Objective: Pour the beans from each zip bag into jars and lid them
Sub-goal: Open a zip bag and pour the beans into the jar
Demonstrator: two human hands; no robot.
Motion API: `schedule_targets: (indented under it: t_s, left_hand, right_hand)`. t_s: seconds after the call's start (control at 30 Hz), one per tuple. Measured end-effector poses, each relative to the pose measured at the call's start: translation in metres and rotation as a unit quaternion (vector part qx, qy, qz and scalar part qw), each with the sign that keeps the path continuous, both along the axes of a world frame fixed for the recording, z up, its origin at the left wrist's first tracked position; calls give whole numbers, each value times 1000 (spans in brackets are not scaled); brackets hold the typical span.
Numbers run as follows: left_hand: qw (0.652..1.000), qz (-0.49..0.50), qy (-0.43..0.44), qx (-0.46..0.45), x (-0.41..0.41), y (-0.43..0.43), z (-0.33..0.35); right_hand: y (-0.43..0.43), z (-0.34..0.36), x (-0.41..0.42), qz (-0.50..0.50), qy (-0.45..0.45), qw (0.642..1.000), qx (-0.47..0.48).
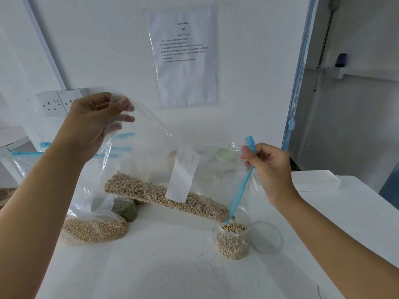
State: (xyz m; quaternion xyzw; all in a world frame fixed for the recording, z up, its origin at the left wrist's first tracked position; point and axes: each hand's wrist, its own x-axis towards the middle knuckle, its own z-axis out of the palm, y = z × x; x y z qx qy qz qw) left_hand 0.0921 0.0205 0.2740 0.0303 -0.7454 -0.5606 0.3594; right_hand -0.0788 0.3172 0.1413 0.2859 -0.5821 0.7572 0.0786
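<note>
A clear zip bag (155, 165) with a blue zip strip and a white label hangs tilted over the table, its mouth pointing down to the right. Pale beans (164, 197) lie along its lower edge and run into an open clear jar (234, 240), which is over half full. My left hand (95, 124) grips the bag's raised bottom corner. My right hand (267, 167) pinches the blue zip end near the mouth. The jar's clear lid (268, 237) lies flat on the table just right of the jar.
On the left lie a bag of tan beans (92, 229) and a bag of green beans (126, 209); more bags with blue zips lean behind them. A green-lidded jar (224, 155) shows through the held bag. A white box (313, 180) sits at the back right.
</note>
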Motion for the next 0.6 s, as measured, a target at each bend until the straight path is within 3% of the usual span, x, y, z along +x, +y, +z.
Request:
schedule_targets:
  t_s: [0.6]
  left_hand:
    - [1000, 6, -7, -3, 2, 8, 4]
  right_hand:
    - [4, -2, -4, -26, 14, 1000, 7]
